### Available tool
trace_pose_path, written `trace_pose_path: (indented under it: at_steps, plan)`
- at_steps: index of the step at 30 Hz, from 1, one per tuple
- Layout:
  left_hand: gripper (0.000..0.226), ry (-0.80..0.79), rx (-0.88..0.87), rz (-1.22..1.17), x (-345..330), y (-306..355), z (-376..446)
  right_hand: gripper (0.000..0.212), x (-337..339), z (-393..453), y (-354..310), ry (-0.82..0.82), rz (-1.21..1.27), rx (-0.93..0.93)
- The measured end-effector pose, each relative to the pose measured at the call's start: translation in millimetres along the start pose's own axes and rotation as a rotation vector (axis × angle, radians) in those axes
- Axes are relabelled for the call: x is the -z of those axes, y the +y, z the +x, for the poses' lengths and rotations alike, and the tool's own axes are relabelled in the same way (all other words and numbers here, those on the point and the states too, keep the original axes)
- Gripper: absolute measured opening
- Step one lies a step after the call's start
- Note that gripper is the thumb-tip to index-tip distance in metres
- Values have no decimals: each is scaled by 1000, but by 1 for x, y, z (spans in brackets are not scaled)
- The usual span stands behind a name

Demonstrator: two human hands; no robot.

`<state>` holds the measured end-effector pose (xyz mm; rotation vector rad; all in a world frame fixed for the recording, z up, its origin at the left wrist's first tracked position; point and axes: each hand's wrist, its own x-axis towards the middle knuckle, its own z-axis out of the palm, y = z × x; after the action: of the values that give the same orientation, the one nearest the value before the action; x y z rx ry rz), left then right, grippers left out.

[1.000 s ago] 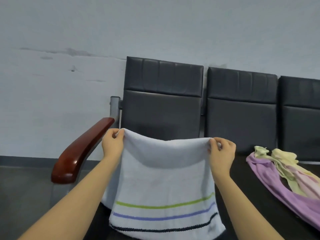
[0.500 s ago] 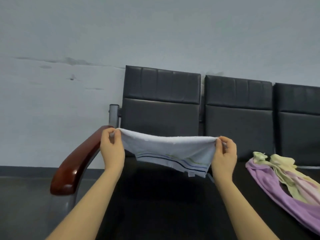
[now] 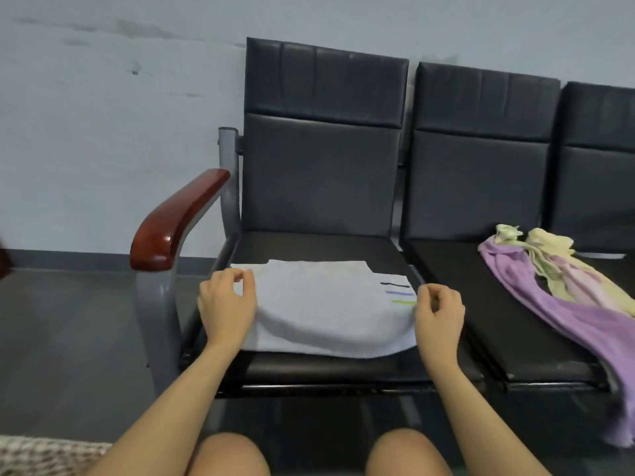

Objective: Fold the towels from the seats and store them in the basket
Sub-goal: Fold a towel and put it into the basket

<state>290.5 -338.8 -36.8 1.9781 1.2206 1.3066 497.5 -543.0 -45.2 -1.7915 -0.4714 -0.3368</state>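
Lying folded once across left seat (image 3: 319, 245), white towel (image 3: 326, 314), stripes to the right, flattened for next fold. Left hand (image 3: 226, 304) and right hand (image 3: 438, 312) at its side edges, fingers loosely curled; apparently released, grip uncertain. Purple-and-yellow towels (image 3: 549, 290) heaped on next seat, awaiting folding.

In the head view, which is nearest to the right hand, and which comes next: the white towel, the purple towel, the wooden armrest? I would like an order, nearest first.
From the right hand:
1. White towel, directly at its fingertips, on the left seat.
2. Purple towel, to its right, on the next seat.
3. Wooden armrest, far left, beyond the left hand.
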Motion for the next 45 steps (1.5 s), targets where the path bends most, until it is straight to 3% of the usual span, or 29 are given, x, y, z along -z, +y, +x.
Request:
trace_pose_path:
  at_steps: [7, 12, 20, 25, 29, 33, 35, 39, 45]
  plan:
    - [34, -342, -202, 411, -30, -1, 24, 16, -33, 15, 0, -165, -238, 58]
    - [39, -441, -175, 541, -62, -16, 55, 19, -73, 43, 6, -322, -253, 1]
    - [36, -488, -86, 570, -111, -50, 112, 29, -148, 104, 39, -481, -456, -59]
    - [32, -429, -5, 655, -131, -59, 122, 41, -179, 121, 53, -485, -639, -38]
    - [37, -367, 39, 639, -131, -66, 124, 36, -190, 125, 59, -473, -730, -18]
    - [50, -342, 110, 742, -127, -68, 123, 14, -192, 124, 59, -420, -623, -51]
    - [45, -349, 114, 687, -126, -68, 122, 7, -190, 122, 56, -392, -561, -45]
    - [26, -327, 128, 451, -122, -74, 123, 14, -182, 112, 43, -345, -304, -86]
    - [17, -387, 162, 476, -112, -75, 124, 23, -163, 100, 26, -304, -53, -76]
